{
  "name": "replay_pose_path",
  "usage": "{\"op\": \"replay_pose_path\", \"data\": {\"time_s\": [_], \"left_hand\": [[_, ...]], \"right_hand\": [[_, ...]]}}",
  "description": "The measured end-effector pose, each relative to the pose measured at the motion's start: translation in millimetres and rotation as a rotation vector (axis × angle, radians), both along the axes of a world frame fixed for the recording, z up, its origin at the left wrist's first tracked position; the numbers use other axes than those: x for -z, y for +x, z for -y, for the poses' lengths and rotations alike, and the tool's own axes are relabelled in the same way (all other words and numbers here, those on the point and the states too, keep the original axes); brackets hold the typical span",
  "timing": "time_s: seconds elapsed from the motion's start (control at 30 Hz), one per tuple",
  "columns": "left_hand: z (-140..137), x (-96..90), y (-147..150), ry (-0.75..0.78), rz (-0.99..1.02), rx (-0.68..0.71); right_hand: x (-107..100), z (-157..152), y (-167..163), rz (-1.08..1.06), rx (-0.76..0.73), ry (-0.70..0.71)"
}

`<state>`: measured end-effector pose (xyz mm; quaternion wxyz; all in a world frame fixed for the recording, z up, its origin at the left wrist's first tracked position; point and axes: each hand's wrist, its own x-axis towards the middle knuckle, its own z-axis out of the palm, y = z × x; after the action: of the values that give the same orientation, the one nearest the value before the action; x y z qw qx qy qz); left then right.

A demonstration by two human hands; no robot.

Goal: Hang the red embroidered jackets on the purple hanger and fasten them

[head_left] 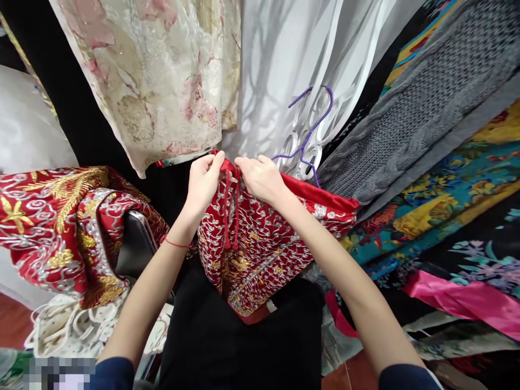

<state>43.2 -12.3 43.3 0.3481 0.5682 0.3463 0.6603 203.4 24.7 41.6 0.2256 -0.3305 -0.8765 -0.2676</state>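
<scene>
A red embroidered garment point(260, 233) with silver and gold patterning hangs from both my hands over my lap. My left hand point(205, 179) pinches its red satin waistband. Just to the right, my right hand point(260, 176) is closed on the same band, a short gap away. Between them two thin red drawstrings point(231, 216) dangle down the front. The band runs on to the right under my right forearm. Behind it a purple hanger point(306, 141) shows its hook, with its lower part hidden by the garment.
At left, another red and gold embroidered cloth point(60, 227) drapes over a dark object point(136, 244). A cream floral cloth point(162, 81) hangs ahead. White hangers point(361, 65) stand behind the purple one. Grey knitwear point(406, 114) and floral fabrics point(439, 216) crowd the right side.
</scene>
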Motion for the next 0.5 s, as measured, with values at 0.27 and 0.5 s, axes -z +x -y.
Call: {"op": "replay_pose_path", "data": {"time_s": [0.27, 0.5], "left_hand": [[-6.8, 7.4, 1.7, 0.121, -0.126, -0.092], [-2.7, 3.1, 3.5, 0.151, -0.212, -0.218]], "right_hand": [[-5.7, 13.0, -6.7, 0.057, 0.114, -0.05], [-9.1, 19.9, -2.9, 0.09, 0.114, -0.071]]}}
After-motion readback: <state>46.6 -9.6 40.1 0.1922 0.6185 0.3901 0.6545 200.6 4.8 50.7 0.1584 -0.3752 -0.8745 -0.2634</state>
